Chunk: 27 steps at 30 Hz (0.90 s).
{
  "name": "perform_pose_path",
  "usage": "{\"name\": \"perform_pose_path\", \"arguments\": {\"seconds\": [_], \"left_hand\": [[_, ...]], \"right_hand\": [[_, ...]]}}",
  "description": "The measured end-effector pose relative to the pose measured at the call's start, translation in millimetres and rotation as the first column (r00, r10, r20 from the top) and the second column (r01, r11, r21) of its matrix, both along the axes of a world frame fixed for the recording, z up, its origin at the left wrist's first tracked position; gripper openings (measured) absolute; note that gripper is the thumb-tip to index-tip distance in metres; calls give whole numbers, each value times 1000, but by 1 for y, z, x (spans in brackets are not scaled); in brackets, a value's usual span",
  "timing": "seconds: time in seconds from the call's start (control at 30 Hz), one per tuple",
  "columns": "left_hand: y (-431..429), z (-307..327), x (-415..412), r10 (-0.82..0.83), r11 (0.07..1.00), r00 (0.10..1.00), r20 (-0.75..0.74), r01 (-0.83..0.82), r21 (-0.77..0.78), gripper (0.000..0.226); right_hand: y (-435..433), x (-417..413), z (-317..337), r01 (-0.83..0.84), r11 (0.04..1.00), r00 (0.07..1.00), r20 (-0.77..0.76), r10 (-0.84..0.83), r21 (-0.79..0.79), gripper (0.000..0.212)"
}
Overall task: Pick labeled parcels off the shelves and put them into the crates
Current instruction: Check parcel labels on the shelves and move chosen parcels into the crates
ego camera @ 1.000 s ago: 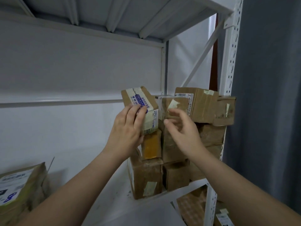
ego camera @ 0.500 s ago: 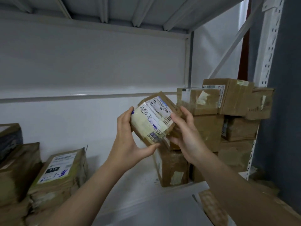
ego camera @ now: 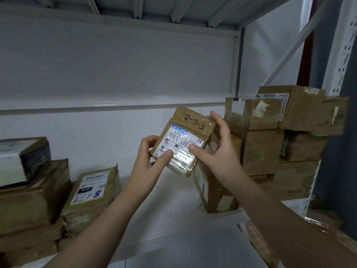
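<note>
Now that the parcel [ego camera: 193, 122] is off the pile of boxes [ego camera: 260, 144] at the right end of the shelf [ego camera: 173, 213], where it sat on top a second ago under the left hand [ego camera: 152, 163] alone, the head view shows it held in the air over the shelf. It is just left of that pile and touches nothing but the hands. It has also been turned: half a second ago it was tilted with the label [ego camera: 181, 140] slanting away, and now the label faces the camera, with "2-3-3" handwritten on the brown face above it. The left hand grips the lower left edge, thumb pressed on the label and fingers curled behind. The right hand [ego camera: 218, 153], which was reaching with nothing in it a second ago, now holds the right edge, thumb on the label and fingers wrapped round the back up to the top corner. Near the left end of the shelf a second parcel [ego camera: 90, 188] marked "2-1-8" lies untouched. No crate is in view. By my judgement the pick is done and the label is being checked, so the carry to a crate remains
</note>
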<state>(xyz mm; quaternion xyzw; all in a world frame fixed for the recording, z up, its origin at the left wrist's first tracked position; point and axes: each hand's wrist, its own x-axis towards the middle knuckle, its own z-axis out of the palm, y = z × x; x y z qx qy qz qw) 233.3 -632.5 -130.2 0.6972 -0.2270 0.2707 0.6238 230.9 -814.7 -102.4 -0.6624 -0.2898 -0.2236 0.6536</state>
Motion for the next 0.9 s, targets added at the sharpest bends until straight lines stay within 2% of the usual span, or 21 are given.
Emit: {"name": "perform_pose_path", "arguments": {"seconds": [0.13,0.23,0.27,0.33,0.37,0.47,0.57,0.7,0.8,0.9], "left_hand": [[3,-5,-7,89,995,996,7,-89,-51,33],[9,-17,-13,224,970,974,-24,-226,-87,35],[14,-21,-16,271,958,962,-27,-272,-87,39],[26,-27,-24,359,931,933,-8,-359,-60,42],[36,-31,-29,397,917,918,3,-397,-33,40],[69,-36,-39,475,876,880,24,-476,76,39],[109,-37,-51,524,825,852,19,-513,235,54],[143,-28,-69,616,628,773,154,-599,496,65],[166,-26,-75,641,477,718,271,-649,592,70],[184,-23,-75,649,262,634,421,-705,659,63]], "right_hand": [[16,1,-3,54,998,998,-19,-54,45,81],[41,0,-14,245,965,967,-93,-236,92,61],[50,-2,-20,257,962,964,-93,-249,90,50],[70,-6,-30,164,984,985,-64,-160,66,33],[83,-9,-35,83,996,995,-51,-81,32,31],[109,-14,-47,-118,980,993,-6,119,-163,55],[136,-15,-54,-128,932,988,43,151,-340,72],[170,-9,-57,-18,943,988,138,67,-332,62],[193,-10,-60,14,947,991,134,30,-320,54],[210,-12,-61,48,940,990,141,0,-339,50]]}}
